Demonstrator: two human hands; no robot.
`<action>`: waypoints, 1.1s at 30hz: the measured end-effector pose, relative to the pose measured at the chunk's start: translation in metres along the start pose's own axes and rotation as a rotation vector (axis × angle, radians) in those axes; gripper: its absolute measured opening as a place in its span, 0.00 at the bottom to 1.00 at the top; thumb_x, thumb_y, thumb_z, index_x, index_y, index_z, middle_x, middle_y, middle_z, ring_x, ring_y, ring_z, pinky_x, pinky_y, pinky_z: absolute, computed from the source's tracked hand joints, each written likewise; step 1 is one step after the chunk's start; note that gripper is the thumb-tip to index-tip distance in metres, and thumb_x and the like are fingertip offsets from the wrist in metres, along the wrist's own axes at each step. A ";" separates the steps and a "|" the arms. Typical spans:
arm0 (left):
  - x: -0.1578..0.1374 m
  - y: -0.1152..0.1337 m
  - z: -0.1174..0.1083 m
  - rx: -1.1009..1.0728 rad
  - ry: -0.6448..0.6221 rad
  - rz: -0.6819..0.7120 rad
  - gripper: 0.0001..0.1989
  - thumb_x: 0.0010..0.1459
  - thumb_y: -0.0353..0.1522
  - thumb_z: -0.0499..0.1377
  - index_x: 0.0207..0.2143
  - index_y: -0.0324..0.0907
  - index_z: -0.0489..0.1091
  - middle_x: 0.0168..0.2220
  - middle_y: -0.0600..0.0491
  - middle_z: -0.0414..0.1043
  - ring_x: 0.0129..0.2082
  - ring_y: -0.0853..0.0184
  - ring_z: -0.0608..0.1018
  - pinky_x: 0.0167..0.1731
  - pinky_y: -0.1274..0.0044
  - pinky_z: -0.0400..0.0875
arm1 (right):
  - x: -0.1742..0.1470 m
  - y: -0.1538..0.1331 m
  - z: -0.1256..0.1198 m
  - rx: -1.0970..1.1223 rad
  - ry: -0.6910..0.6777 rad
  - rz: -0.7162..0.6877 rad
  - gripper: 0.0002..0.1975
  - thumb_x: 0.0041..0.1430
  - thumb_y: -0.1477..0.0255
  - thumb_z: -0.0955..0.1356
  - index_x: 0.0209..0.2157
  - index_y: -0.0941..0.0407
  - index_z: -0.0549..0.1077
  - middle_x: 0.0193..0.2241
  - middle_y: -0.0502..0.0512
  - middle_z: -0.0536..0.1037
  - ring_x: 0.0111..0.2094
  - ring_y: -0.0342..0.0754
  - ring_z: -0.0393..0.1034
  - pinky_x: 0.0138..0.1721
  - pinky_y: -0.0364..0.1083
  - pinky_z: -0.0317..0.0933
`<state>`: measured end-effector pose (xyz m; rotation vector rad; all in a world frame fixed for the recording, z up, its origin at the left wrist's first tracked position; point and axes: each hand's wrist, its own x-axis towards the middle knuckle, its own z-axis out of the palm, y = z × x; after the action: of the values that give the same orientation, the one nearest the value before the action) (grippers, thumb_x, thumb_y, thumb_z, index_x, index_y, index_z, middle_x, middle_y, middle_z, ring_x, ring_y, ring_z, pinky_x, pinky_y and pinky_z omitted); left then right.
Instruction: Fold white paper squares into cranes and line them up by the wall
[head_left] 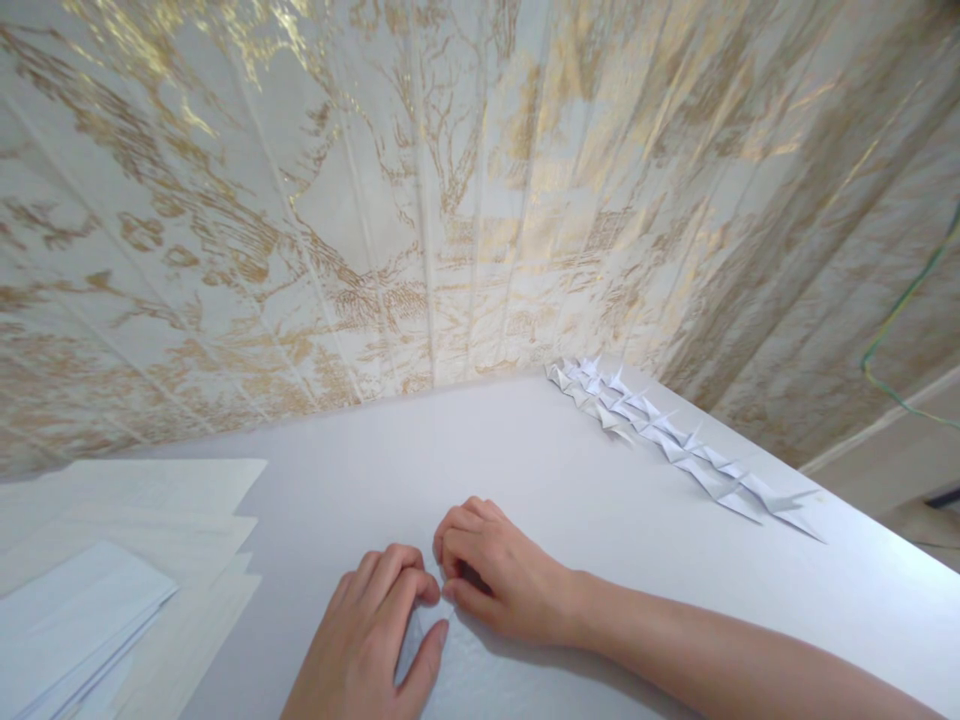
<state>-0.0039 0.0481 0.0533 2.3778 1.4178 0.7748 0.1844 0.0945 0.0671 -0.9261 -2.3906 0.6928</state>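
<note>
Low in the middle of the head view, a small piece of white paper (412, 638) lies on the table, mostly covered by my hands. My left hand (369, 622) is curled over it, fingertips pressed down and thumb at its near side. Right beside it, my right hand (501, 575) has its thumb and fingers drawn together in a pinch at the paper's edge. The fingertips of both hands almost touch. How the paper is folded cannot be made out, since it blends with the white tabletop.
The white table (360, 450) meets a curtain (420, 200) with gold patterns. Several folded paper cranes (660, 430) stand in rows at the back right. Stacked paper sheets (187, 490) lie at the left, with folded white paper (82, 620) on top. A green cord (892, 320) hangs far right.
</note>
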 end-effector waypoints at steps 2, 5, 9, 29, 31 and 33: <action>0.000 0.000 0.000 -0.002 0.006 -0.002 0.02 0.57 0.31 0.55 0.32 0.46 0.67 0.37 0.52 0.70 0.37 0.59 0.71 0.37 0.68 0.66 | 0.000 0.000 0.001 -0.003 0.003 -0.002 0.09 0.52 0.82 0.66 0.27 0.55 0.61 0.33 0.52 0.71 0.37 0.48 0.62 0.44 0.48 0.54; 0.000 0.001 0.001 0.002 0.016 -0.008 0.02 0.57 0.31 0.55 0.32 0.47 0.67 0.37 0.52 0.70 0.38 0.59 0.71 0.37 0.68 0.67 | 0.000 0.000 0.001 -0.006 0.003 -0.003 0.09 0.53 0.82 0.66 0.28 0.55 0.62 0.33 0.52 0.70 0.37 0.48 0.62 0.44 0.48 0.54; 0.000 0.001 0.000 0.024 0.013 -0.007 0.02 0.56 0.30 0.56 0.32 0.47 0.67 0.37 0.53 0.70 0.37 0.59 0.72 0.37 0.68 0.67 | 0.000 -0.001 0.000 -0.011 -0.006 0.002 0.08 0.53 0.81 0.65 0.28 0.55 0.62 0.33 0.52 0.70 0.37 0.48 0.62 0.44 0.48 0.54; 0.002 0.002 -0.002 0.037 -0.036 -0.014 0.04 0.56 0.28 0.57 0.32 0.46 0.67 0.37 0.53 0.70 0.38 0.59 0.73 0.37 0.66 0.69 | 0.000 -0.002 0.000 0.007 0.007 -0.004 0.09 0.53 0.82 0.66 0.27 0.55 0.63 0.32 0.51 0.70 0.37 0.48 0.61 0.44 0.48 0.54; 0.001 0.002 0.000 0.025 -0.033 -0.019 0.04 0.56 0.28 0.57 0.32 0.46 0.67 0.37 0.53 0.69 0.38 0.58 0.72 0.37 0.66 0.68 | 0.000 -0.001 0.000 0.006 0.003 -0.005 0.08 0.53 0.81 0.66 0.27 0.55 0.62 0.32 0.52 0.70 0.37 0.48 0.62 0.44 0.48 0.54; -0.001 0.001 0.001 0.009 -0.033 -0.022 0.04 0.56 0.28 0.56 0.33 0.47 0.66 0.38 0.53 0.69 0.38 0.58 0.72 0.38 0.66 0.68 | 0.000 -0.001 0.000 0.006 0.004 -0.006 0.08 0.52 0.81 0.66 0.27 0.55 0.62 0.33 0.52 0.71 0.37 0.48 0.62 0.44 0.48 0.54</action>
<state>-0.0028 0.0468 0.0533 2.3666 1.4348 0.7225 0.1844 0.0940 0.0679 -0.9164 -2.3853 0.6948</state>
